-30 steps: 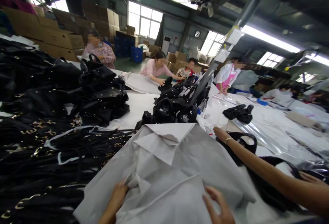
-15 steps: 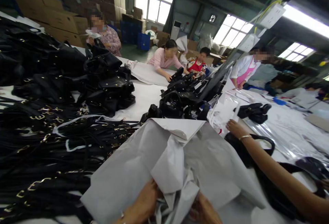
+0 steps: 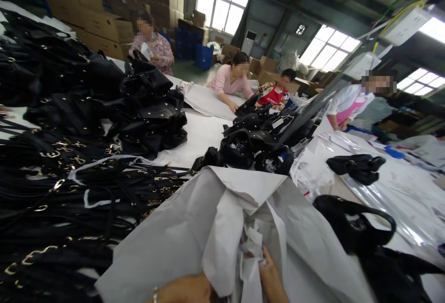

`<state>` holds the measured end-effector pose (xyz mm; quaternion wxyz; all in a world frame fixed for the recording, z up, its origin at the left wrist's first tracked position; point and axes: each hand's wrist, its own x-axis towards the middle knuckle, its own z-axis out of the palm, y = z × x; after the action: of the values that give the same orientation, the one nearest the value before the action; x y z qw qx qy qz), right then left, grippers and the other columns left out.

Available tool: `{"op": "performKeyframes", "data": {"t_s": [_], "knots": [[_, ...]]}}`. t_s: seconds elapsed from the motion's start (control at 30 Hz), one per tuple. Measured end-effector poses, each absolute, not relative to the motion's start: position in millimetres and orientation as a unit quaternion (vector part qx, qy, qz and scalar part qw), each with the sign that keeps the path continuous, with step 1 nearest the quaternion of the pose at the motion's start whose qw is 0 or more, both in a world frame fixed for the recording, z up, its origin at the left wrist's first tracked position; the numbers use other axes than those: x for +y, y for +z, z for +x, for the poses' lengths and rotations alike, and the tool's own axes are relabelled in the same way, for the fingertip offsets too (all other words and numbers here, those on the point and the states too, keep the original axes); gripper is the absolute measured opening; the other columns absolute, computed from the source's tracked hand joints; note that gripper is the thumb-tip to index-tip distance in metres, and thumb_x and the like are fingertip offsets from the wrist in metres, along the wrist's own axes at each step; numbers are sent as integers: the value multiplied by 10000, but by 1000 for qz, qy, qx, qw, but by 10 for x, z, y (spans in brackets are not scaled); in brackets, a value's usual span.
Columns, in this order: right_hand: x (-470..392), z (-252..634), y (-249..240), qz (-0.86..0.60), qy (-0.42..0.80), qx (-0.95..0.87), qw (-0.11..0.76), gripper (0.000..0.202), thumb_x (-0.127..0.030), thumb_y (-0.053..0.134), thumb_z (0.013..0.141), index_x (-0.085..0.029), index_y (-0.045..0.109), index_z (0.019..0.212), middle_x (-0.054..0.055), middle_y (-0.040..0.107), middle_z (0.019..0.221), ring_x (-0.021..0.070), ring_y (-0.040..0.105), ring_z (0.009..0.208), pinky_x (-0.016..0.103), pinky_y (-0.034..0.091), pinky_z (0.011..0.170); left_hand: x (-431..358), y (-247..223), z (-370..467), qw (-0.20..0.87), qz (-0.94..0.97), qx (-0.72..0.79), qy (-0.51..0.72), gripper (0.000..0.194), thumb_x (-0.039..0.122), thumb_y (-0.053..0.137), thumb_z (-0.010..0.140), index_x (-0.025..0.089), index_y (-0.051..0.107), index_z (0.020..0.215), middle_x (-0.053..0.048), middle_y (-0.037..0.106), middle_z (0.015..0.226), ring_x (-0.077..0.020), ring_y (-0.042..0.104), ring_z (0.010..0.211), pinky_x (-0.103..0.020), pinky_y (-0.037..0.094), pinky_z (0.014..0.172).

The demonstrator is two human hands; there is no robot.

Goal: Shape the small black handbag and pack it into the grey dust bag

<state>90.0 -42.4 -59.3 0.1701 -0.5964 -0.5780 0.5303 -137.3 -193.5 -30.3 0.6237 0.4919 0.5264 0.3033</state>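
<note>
Bunching white paper (image 3: 222, 219), both hands, left (image 3: 187, 290) and right (image 3: 269, 273), grip closed.

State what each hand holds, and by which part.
Both the left hand and right hand gather the white paper sheet at its crumpled near middle.

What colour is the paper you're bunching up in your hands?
Pale grey-white, plain with no print. The paper shows best in the head view, gathered between the left hand and right hand.
</note>
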Motion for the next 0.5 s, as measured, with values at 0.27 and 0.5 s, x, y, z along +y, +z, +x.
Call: {"op": "performKeyframes", "data": {"t_s": [0.27,0.5], "knots": [[-909,332,55,-377,577,-725,-6,694,-240,648,689,-269,518,1371,43,408,1497,292,310,1418,422,205,1195,-1560,-255,-1413,669,208,494,515,691,353,799,607,144,609,1237,-125,610,1300,-305,524,1241,-388,373,1100],[-817,545,-78,-387,723,-569,64,604,-544,720,689,-191,666,1175,144,545,1367,326,479,1292,468,328,1125,-1376,-266,-1621,561,98,517,639,575,311,710,660,153,621,1206,-106,641,1259,-298,572,1185,-401,425,1060]]}}
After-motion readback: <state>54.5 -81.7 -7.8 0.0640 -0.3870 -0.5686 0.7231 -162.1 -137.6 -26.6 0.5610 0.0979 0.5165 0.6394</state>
